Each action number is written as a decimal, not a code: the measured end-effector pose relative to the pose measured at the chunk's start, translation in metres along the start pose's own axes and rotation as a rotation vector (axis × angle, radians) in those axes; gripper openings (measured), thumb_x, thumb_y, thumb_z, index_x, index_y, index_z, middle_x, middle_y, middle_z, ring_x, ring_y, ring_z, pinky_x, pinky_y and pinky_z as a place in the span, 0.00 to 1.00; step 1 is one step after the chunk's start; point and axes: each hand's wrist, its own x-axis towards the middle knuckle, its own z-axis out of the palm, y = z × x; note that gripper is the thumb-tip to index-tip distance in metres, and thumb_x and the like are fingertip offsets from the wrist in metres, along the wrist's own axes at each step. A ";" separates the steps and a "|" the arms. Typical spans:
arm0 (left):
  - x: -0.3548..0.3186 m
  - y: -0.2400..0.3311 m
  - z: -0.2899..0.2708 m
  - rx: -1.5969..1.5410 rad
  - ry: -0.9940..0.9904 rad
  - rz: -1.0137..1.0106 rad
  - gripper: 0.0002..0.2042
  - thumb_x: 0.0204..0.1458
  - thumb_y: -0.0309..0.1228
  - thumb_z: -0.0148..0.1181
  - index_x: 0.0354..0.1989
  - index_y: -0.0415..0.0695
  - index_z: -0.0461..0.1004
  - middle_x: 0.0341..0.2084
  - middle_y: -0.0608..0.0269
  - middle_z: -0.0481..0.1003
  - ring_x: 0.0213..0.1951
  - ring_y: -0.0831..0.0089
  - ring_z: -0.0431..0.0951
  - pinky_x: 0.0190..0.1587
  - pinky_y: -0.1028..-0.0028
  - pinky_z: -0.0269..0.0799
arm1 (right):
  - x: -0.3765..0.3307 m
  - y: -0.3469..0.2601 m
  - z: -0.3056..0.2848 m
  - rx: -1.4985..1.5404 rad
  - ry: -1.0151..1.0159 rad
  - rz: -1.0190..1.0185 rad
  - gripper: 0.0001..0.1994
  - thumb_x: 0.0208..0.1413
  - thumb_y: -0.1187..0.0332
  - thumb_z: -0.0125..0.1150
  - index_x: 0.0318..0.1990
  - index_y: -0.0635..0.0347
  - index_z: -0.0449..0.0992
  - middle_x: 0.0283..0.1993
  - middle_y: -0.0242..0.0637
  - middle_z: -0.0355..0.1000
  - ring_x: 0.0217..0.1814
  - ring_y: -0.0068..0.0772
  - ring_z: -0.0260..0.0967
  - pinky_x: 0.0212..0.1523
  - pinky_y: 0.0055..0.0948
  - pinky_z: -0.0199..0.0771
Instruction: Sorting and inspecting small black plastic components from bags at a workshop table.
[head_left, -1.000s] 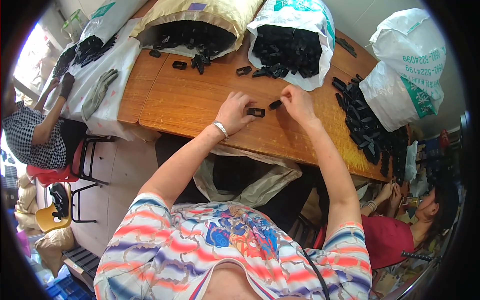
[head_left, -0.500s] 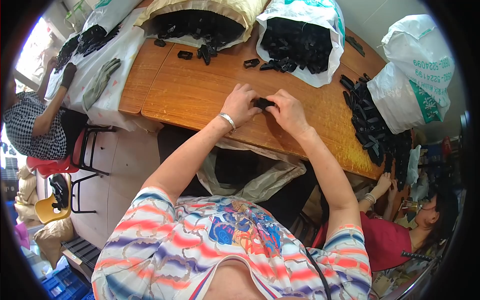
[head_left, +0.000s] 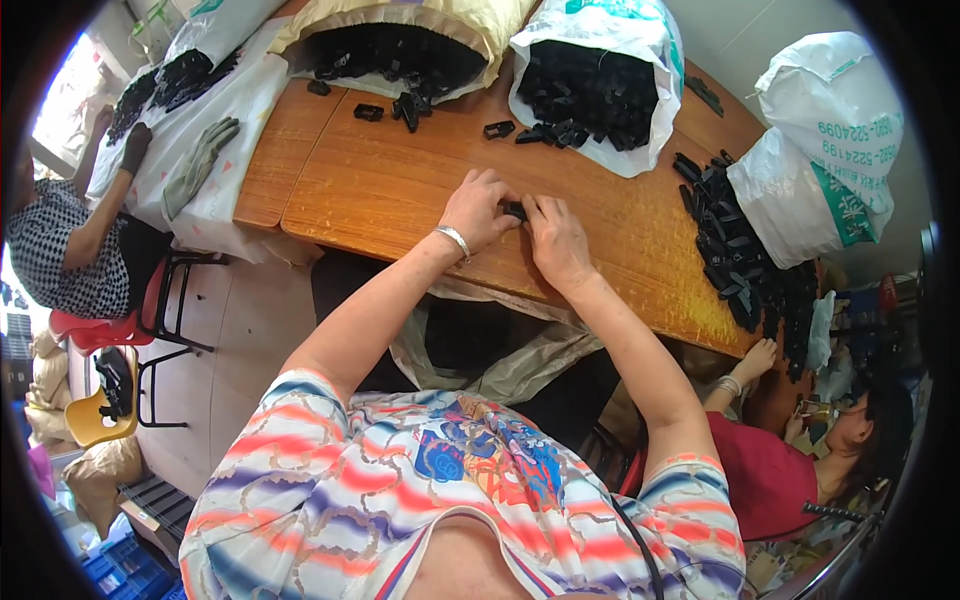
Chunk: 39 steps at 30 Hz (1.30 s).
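Over the wooden table [head_left: 400, 180], close to its near edge, a small black plastic part [head_left: 515, 210] sits between my hands. My left hand [head_left: 480, 212] pinches it at its left end. Against its right end are the bent fingers of my right hand [head_left: 558, 240], close beside the left fingertips. My fingers cover much of the part, so its exact shape cannot be made out. Beyond my hands, several similar loose black parts [head_left: 498, 130] lie in front of the two sacks.
At the back, a tan sack [head_left: 500, 15] and a white sack [head_left: 668, 95] gape with black parts. A pile of black pieces [head_left: 735, 240] lies right, beside a white bag [head_left: 785, 200]. An open sack [head_left: 545, 365] hangs below the table edge. Co-workers sit left [head_left: 75, 250] and right [head_left: 765, 470].
My right hand has shifted left and turned, its fingers now close to my left hand. The left hand holds its place. At right, the co-worker's hands have moved apart.
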 end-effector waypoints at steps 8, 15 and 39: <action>0.022 -0.032 -0.018 -0.409 -0.293 -0.021 0.13 0.48 0.24 0.55 0.42 0.39 0.77 0.34 0.51 0.75 0.43 0.52 0.73 0.52 0.61 0.69 | -0.052 -0.043 -0.037 0.214 -0.086 0.096 0.15 0.45 0.72 0.67 0.43 0.61 0.77 0.37 0.43 0.72 0.39 0.49 0.72 0.39 0.41 0.75; 0.088 -0.046 -0.002 0.219 0.131 -0.146 0.17 0.48 0.31 0.63 0.48 0.43 0.74 0.45 0.53 0.72 0.50 0.54 0.69 0.55 0.62 0.67 | -0.090 -0.077 -0.042 0.417 -0.268 0.069 0.15 0.44 0.69 0.71 0.42 0.58 0.78 0.36 0.41 0.74 0.36 0.44 0.75 0.34 0.35 0.77; 0.038 -0.016 -0.024 0.370 -0.098 0.311 0.12 0.42 0.25 0.63 0.37 0.50 0.77 0.37 0.57 0.68 0.43 0.57 0.70 0.42 0.64 0.73 | 0.092 0.075 0.024 -0.050 -0.127 0.201 0.12 0.50 0.71 0.65 0.43 0.57 0.76 0.45 0.45 0.67 0.42 0.52 0.73 0.41 0.45 0.75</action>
